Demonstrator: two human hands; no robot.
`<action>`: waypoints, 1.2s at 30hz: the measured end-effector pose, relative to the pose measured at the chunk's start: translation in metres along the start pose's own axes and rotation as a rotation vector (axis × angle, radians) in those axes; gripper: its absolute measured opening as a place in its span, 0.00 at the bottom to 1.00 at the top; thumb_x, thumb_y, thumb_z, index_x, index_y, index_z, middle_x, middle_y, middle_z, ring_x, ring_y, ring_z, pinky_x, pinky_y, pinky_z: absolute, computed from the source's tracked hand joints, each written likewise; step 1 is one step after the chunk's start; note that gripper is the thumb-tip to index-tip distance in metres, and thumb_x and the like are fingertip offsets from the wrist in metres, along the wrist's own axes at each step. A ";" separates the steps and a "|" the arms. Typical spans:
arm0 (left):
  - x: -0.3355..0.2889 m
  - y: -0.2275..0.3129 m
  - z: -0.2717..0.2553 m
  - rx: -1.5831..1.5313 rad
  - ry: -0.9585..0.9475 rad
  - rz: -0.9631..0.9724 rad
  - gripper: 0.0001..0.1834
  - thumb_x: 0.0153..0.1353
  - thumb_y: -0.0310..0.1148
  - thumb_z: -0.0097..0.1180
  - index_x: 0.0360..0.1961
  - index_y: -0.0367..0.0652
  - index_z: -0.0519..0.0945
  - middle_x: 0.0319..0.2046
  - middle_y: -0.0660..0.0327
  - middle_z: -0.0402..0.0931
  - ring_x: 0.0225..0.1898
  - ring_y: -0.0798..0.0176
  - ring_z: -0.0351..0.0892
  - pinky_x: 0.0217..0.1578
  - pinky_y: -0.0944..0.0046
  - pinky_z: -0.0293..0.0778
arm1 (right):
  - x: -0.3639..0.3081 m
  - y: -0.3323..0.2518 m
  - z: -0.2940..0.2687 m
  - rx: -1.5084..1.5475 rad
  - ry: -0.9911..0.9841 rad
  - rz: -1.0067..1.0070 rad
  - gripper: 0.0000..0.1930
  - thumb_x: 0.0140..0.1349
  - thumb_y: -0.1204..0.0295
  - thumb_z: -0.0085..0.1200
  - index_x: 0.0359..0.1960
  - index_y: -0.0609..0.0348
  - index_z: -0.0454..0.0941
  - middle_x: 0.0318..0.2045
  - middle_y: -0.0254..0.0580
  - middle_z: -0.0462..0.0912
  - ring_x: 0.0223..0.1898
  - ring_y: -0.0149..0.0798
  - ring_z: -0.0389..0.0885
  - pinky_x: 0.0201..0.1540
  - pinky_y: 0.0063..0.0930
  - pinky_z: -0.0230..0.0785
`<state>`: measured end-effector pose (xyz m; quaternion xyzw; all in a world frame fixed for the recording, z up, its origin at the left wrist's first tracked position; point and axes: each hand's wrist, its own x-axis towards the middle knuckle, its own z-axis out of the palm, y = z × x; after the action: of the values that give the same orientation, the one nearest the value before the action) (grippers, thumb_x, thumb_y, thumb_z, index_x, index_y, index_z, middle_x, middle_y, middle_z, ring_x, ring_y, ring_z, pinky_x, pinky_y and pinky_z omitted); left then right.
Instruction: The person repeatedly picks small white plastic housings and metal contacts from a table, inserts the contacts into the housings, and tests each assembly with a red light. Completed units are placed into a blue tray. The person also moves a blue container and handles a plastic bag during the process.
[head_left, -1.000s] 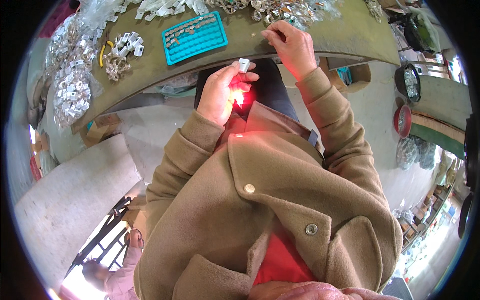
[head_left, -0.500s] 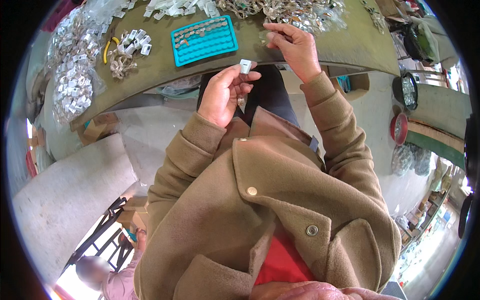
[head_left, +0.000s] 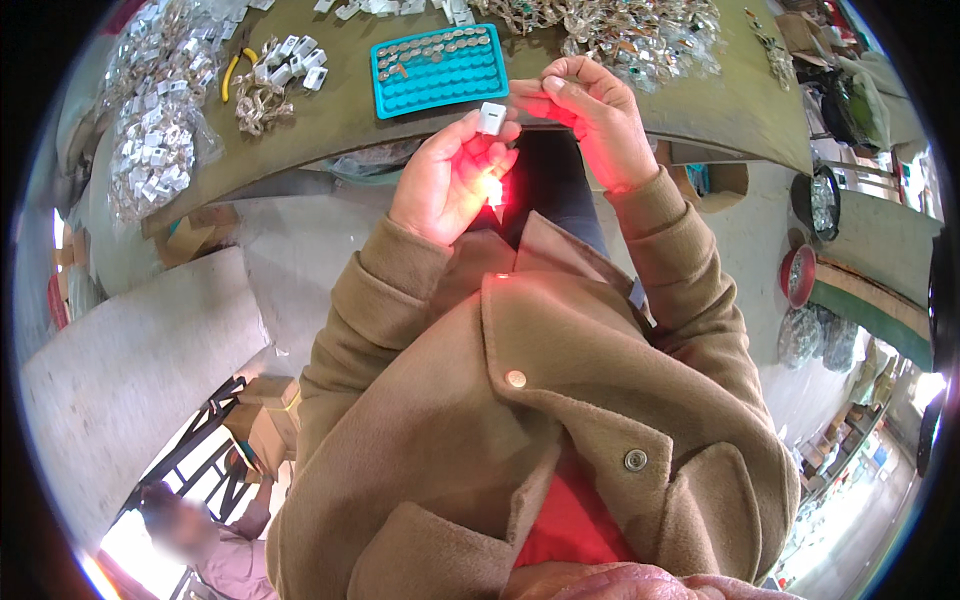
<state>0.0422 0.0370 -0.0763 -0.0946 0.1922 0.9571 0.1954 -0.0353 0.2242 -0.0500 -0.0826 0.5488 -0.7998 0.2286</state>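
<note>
My left hand [head_left: 432, 180] grips a small white battery box [head_left: 491, 118] upright between thumb and fingers, just in front of the table edge. Below the box, a bright red light [head_left: 493, 192] glows beside the palm and reddens both hands. Level with it on the right, my right hand [head_left: 605, 115] has its thumb and fingertips pressed together near the tray's right corner. Whatever is between those fingers is too small to make out. Beyond my hands lies a blue tray [head_left: 442, 102] with round button cells [head_left: 430, 47] in its far rows.
Several white boxes [head_left: 290, 62] with coiled clear wires [head_left: 263, 108] lie left of the tray, beside yellow-handled pliers [head_left: 230, 78]. A bagged heap of white boxes [head_left: 155, 150] covers the table's left end. Wire bundles [head_left: 640, 40] pile up at the far right. Another person [head_left: 215, 545] is at lower left.
The red light has come on at my left hand. My right hand has moved slightly down and right, its fingertips now nearer the white box. The tray appears shifted right with the view.
</note>
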 end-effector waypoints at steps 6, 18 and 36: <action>-0.011 0.001 0.006 -0.029 0.016 0.092 0.14 0.69 0.32 0.53 0.53 0.37 0.75 0.42 0.61 0.82 0.46 0.68 0.81 0.66 0.52 0.64 | -0.001 0.009 0.019 0.369 -0.054 0.186 0.06 0.67 0.75 0.53 0.43 0.64 0.75 0.41 0.49 0.84 0.38 0.37 0.83 0.48 0.31 0.77; -0.014 0.005 0.002 -0.021 0.003 0.035 0.12 0.69 0.37 0.55 0.48 0.44 0.77 0.36 0.66 0.82 0.40 0.73 0.82 0.63 0.53 0.69 | -0.006 0.020 0.046 0.031 0.016 -0.086 0.09 0.64 0.77 0.57 0.44 0.66 0.81 0.33 0.36 0.82 0.31 0.25 0.78 0.35 0.19 0.73; -0.037 0.010 -0.004 0.136 0.224 0.212 0.10 0.66 0.39 0.59 0.36 0.43 0.78 0.30 0.66 0.76 0.19 0.81 0.61 0.26 0.74 0.65 | 0.002 0.033 0.064 -0.139 -0.076 0.061 0.08 0.65 0.79 0.54 0.43 0.68 0.81 0.39 0.38 0.85 0.40 0.28 0.79 0.47 0.21 0.70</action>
<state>0.0717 0.0147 -0.0673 -0.1663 0.2859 0.9406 0.0765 -0.0033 0.1599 -0.0561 -0.1116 0.5962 -0.7488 0.2673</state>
